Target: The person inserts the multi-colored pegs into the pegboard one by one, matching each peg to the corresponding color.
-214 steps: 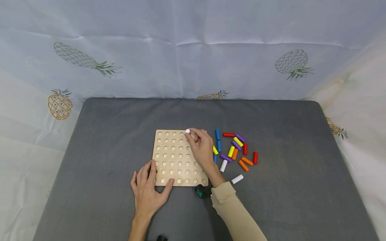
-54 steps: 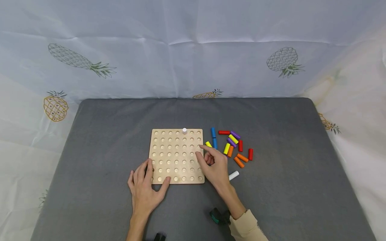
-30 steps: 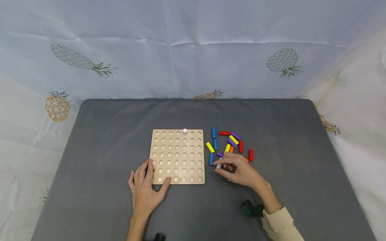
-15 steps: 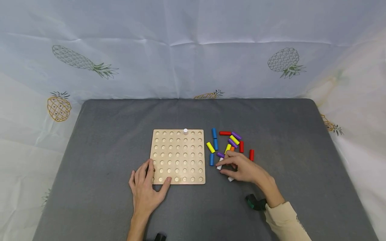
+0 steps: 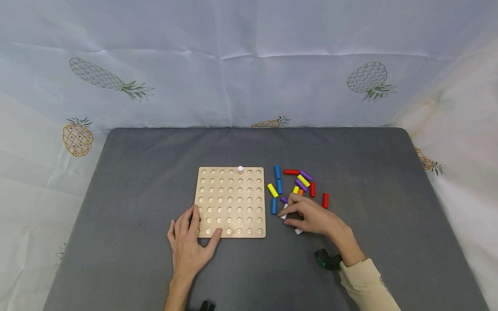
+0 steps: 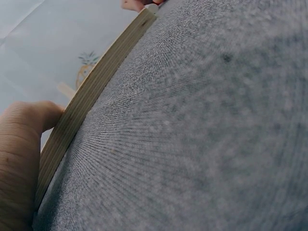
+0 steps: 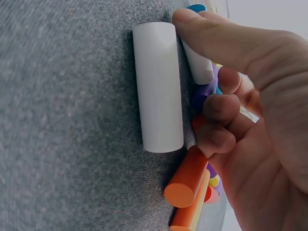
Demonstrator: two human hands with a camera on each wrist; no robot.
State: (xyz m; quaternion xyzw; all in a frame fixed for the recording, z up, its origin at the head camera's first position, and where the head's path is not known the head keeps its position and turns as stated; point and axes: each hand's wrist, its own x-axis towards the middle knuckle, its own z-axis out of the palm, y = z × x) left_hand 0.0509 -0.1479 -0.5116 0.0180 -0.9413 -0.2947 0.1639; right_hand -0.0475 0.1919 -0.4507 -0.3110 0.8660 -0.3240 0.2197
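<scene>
My left hand (image 5: 191, 246) is spread at the near left corner of the wooden pegboard (image 5: 225, 195), fingers along its left side. The left thumb (image 6: 36, 115) rests on the board's near edge in the left wrist view. One white peg (image 5: 240, 169) stands upright in the far row of holes. To the right of the board, my right hand (image 5: 311, 214) pinches a second white peg (image 7: 199, 67) low over the cloth between thumb and index finger. A third white peg (image 7: 158, 91) lies beside the thumb in the right wrist view, mostly covered from above.
Loose pegs lie right of the board: blue (image 5: 274, 206), yellow (image 5: 272, 190), red (image 5: 325, 200) and purple (image 5: 306, 175). Orange pegs (image 7: 185, 180) lie under the right hand. Grey cloth (image 5: 369, 172) covers the table, with a pineapple-print curtain (image 5: 194, 95) behind it.
The right hand set a white peg upright in the far row, then drew back right to another white peg beside the board. The left hand has stayed at the board's corner.
</scene>
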